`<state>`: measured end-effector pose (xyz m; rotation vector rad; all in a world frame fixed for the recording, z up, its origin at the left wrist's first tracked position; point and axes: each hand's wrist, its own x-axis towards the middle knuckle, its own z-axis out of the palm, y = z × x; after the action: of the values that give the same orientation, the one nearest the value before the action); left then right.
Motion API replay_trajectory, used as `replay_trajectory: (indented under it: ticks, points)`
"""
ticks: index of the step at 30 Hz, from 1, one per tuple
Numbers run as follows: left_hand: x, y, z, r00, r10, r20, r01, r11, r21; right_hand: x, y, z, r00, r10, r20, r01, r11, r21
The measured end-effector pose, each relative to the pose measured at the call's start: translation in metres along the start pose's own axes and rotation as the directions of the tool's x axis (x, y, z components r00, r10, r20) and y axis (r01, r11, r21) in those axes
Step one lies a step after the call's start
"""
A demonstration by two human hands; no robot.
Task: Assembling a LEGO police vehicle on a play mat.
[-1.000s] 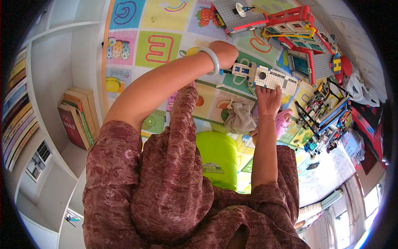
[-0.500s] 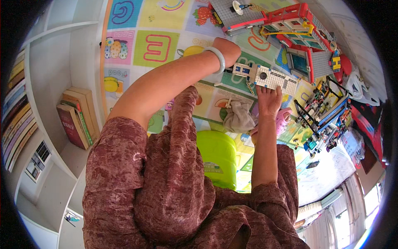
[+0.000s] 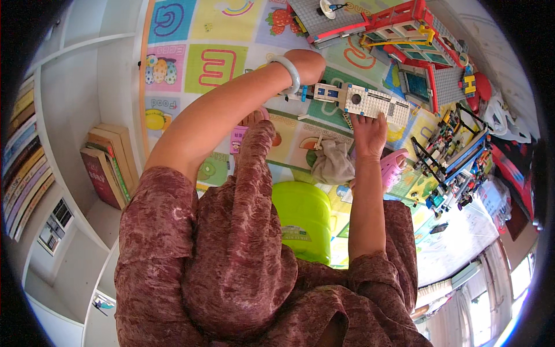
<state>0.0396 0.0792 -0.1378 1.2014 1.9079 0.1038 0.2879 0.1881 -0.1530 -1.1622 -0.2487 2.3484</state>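
Observation:
A long white building-brick model (image 3: 376,104) with a round dark spot, grey strips and blue pieces lies over the mat. My right hand (image 3: 369,136) holds its near long edge, the thumb and fingers against the white bricks. At the model's left end, by small blue and dark pieces (image 3: 299,92), is my left hand (image 3: 306,65), with a pale bangle on the wrist. The back of that hand hides its fingers, so what they grip does not show. A small loose white piece (image 3: 303,117) lies below the model.
A red and grey brick building (image 3: 404,34) stands at the far right. Nearer on the right are heaped loose bricks (image 3: 448,173). A grey cloth (image 3: 333,163), a pink clog (image 3: 393,170) and a lime-green stool (image 3: 302,214) are close to me. White shelves with books (image 3: 107,168) line the left.
The white brick model has slid left, with my right hand on its edge. My left hand has also shifted left, and more of the dark and blue end pieces shows.

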Motion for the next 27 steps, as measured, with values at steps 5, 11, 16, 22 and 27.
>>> replay_trajectory:
  ticks: [5,11,16,22,27]
  points:
    - [-0.006,0.001,-0.004,0.999,0.031,-0.013,-0.031,0.999,0.011,0.003,0.006,-0.004,1.000,-0.002,-0.005,0.001,0.997,-0.074]
    - [-0.010,0.001,-0.008,0.994,0.104,0.034,-0.104,0.995,-0.001,0.002,0.009,-0.003,1.000,-0.010,0.005,0.010,0.998,-0.061]
    - [-0.011,0.002,-0.006,0.994,0.106,-0.014,-0.106,0.994,-0.016,-0.002,0.009,-0.002,1.000,-0.009,-0.011,0.009,0.999,-0.036]
    - [-0.007,-0.003,-0.004,0.992,0.122,0.008,-0.122,0.992,-0.036,-0.003,0.011,0.001,0.999,-0.007,-0.033,0.005,0.999,-0.040]
    - [-0.008,-0.002,-0.002,0.990,0.133,-0.045,-0.134,0.991,-0.025,-0.002,0.011,-0.002,0.999,-0.010,-0.040,0.006,0.996,-0.084]
